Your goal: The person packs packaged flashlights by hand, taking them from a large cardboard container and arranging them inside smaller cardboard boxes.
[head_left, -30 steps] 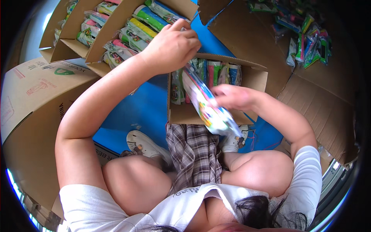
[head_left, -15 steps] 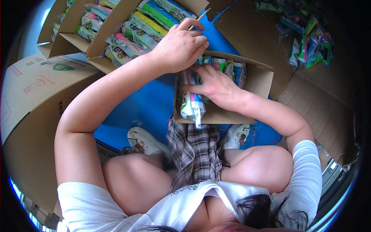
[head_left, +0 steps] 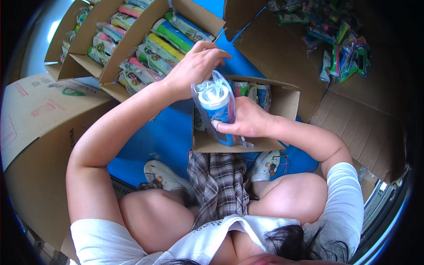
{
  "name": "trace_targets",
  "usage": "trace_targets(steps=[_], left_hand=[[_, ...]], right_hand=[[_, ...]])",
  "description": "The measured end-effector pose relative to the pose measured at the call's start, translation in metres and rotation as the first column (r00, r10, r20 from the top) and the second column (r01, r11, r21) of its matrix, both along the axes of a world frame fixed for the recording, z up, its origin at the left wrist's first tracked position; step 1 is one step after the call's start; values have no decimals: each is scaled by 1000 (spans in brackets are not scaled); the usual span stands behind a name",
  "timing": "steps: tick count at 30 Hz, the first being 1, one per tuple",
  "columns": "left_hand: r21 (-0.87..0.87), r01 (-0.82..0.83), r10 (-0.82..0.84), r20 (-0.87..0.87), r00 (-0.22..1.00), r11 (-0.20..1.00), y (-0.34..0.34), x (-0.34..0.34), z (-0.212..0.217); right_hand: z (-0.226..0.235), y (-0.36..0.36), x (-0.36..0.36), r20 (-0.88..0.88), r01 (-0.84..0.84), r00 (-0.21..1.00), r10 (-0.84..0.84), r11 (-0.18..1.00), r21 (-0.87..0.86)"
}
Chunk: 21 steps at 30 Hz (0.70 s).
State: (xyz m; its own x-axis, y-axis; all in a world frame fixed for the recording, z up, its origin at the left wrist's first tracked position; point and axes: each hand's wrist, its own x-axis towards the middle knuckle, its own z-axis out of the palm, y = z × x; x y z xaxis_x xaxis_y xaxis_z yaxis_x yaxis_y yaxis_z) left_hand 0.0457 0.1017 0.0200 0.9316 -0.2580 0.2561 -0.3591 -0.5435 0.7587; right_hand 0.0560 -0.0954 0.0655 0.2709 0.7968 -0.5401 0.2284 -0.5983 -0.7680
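My right hand is wrapped round a blue cylindrical container with a white round top, sealed in a clear plastic bag. It is tilted, top toward me, over the left part of a small open cardboard box. More wrapped, colourful packs stand inside that box. My left hand hovers just beyond the container's top, palm down, fingers loosely bent and apart, with nothing visible in them. Near it is a longer open box with rows of wrapped tubes in green, yellow, pink and blue.
Two more open boxes with wrapped packs stand at the far left, one with a cardboard wall. A big closed-sided carton fills the left. At the far right, a large open carton holds small bagged items. Blue sheeting covers the floor.
My right hand has lifted the blue container and turned its white top up into view. My left hand has shifted slightly left and down, away from the box corner.
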Motion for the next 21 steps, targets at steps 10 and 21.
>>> trace_targets(steps=[10, 21], left_hand=[[-200, -406, 348, -269, 898, 892, -30, -122, 51], [-104, -248, 99, -719, 687, 963, -46, -129, 34]], right_hand=[[-8, -37, 16, -445, 82, 890, -104, 994, -69], [-42, 24, 17, -206, 197, 941, -268, 930, -311]])
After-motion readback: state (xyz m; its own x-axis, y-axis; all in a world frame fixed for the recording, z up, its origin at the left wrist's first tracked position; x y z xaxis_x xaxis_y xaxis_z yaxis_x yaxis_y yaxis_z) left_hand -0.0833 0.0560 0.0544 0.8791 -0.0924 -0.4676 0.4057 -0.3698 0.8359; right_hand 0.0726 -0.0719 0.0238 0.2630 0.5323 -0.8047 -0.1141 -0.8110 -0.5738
